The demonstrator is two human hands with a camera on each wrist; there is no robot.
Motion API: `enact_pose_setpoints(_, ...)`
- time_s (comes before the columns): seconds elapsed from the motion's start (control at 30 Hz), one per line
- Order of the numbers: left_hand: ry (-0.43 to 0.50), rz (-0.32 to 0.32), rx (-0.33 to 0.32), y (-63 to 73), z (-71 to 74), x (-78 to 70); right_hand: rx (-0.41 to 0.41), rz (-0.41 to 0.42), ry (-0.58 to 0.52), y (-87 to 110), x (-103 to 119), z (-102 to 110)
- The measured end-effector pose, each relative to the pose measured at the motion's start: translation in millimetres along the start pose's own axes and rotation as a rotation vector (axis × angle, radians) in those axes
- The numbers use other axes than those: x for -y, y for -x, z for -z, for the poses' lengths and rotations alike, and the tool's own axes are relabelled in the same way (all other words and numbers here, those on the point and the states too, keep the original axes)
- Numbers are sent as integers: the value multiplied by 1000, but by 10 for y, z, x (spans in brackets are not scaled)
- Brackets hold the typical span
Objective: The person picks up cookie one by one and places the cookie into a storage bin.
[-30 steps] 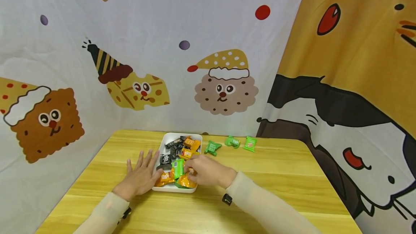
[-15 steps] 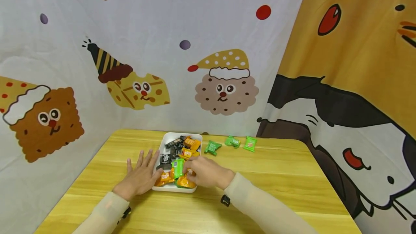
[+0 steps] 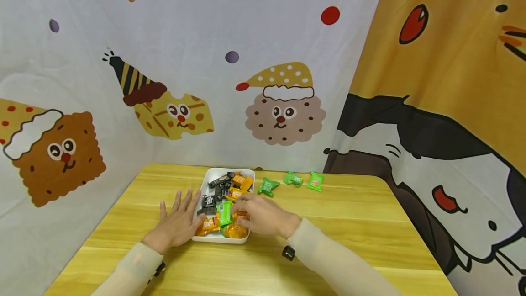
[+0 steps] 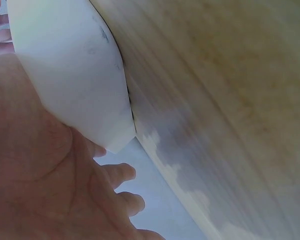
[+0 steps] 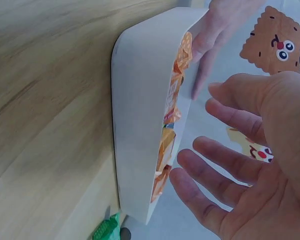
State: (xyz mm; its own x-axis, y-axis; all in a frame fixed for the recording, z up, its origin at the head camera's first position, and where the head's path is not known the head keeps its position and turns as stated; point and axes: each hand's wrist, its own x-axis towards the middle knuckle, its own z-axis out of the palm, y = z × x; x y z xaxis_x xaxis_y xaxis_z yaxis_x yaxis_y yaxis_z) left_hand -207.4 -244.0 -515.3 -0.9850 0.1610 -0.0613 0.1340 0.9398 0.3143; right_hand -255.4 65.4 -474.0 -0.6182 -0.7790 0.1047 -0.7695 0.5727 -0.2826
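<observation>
A white tray (image 3: 220,240) holds small wrapped candies. Black-wrapped candies (image 3: 208,202) lie along its left side, orange ones (image 3: 235,231) mostly at the right and near end. One bright green candy (image 3: 224,213) sits among them. My left hand (image 3: 177,222), fingers spread and straight, rests against the tray's left side. Over the right rim hovers my right hand (image 3: 266,216), just above the orange candies. In the right wrist view its fingers (image 5: 225,150) are parted and loosely bent, with nothing between them. Some candies below it are hidden in the head view.
Three green candies lie on the wooden table (image 3: 328,232) beyond the tray's right side: a dark green one (image 3: 268,187), another (image 3: 293,179), and a light green one (image 3: 315,182) farthest right. A printed curtain (image 3: 185,22) hangs behind the table's back edge.
My right hand's fingers were bent down onto the orange candies; now they have loosened and lifted slightly, holding nothing. The left hand stays in place.
</observation>
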Motion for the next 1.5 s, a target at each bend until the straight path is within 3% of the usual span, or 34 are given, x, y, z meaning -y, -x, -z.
enact_pose_setpoints(0.33,10,5,5,-2,-13,25,-38,-82,-17,158,-216,100)
enact_pose_setpoints(0.9,-3,-3,-11,-16,-15,18,-124,-272,-92,666,-1203,300)
enact_pose_setpoints(1.5,11,-3,-1,0,-10,15,-150,-453,-164,935,-1789,347)
